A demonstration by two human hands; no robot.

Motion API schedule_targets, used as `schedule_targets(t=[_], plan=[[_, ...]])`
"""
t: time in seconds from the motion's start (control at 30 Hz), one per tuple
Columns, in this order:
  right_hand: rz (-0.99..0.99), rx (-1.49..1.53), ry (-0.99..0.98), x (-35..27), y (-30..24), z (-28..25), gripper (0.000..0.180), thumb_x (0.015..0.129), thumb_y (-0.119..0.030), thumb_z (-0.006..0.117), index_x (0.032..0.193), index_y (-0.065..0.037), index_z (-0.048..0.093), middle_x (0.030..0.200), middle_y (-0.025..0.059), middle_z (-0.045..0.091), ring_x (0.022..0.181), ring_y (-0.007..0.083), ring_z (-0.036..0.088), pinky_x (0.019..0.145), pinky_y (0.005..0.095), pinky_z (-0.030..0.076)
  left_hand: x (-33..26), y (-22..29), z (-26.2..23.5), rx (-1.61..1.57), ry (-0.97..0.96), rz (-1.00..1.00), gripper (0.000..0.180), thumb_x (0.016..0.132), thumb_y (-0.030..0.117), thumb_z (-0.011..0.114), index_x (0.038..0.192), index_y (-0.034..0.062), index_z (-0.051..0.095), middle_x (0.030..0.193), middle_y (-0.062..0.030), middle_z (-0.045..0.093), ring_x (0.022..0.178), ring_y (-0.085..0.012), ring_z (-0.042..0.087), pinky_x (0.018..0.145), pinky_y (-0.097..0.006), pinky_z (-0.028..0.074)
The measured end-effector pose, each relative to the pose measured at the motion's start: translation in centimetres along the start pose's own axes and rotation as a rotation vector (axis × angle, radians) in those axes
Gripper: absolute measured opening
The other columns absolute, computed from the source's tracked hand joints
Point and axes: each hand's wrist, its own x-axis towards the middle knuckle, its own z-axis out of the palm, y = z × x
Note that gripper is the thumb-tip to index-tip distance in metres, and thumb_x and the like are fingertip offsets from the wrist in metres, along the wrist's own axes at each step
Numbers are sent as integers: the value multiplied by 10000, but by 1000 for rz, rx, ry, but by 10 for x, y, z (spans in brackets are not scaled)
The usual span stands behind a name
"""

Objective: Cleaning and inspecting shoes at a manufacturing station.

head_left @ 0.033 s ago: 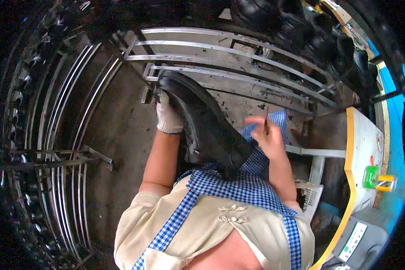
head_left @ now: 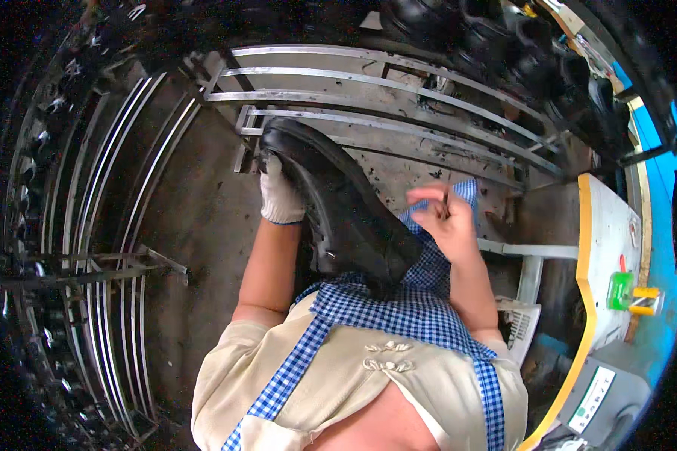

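My blue checked apron lay over my cream top, nearest to me, and the heel end of a black shoe rested against it on my lap. The shoe's long axis ran from lower right to upper left, slanting away from me, with its rounded toe pointing up and left toward the metal rails. Its sole edge faced my left side.

My left hand, in a white glove, was closed against the side of the shoe near the toe, fingers pressed to the upper and steadying it. My bare right hand was raised just to the right of the shoe's heel, not touching it, with the fingertips pinched together on something small and dark that I could not make out.

To my right stood a worktop with a yellow edge, carrying a small green bottle. Beyond the shoe the rails crossed in a rack, with more dark shoes standing behind them. Curved metal bars swept round on my left.
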Motion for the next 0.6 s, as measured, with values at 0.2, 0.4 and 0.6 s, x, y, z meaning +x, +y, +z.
schedule_targets(t=[0.2, 0.4, 0.6], plan=[[-448, -205, 19, 33, -52, 31, 205, 718, -14, 739, 911, -49, 677, 805, 45, 622, 531, 60, 448, 455, 204, 339, -8, -12, 1, 139, 128, 44, 813, 708, 690, 600, 1245, 91, 486, 1194, -96, 559, 1069, -287, 548, 911, -459, 461], [-489, -349, 78, 36, -52, 41, 162, 723, -8, 725, 850, -22, 625, 776, 77, 623, 533, 116, 521, 471, 239, 408, -19, -3, 35, 354, 107, 279, 805, 621, 469, 782, 1238, 87, 433, 1132, -91, 539, 1035, -247, 548, 900, -390, 460], [-471, -551, 107, 38, -55, 37, 157, 704, -42, 694, 822, -36, 590, 744, 82, 602, 555, 232, 571, 491, 309, 450, -25, -3, 43, 529, 75, 499, 798, 548, 329, 806, 1197, 60, 430, 1135, -114, 528, 1050, -250, 535, 914, -388, 447]])
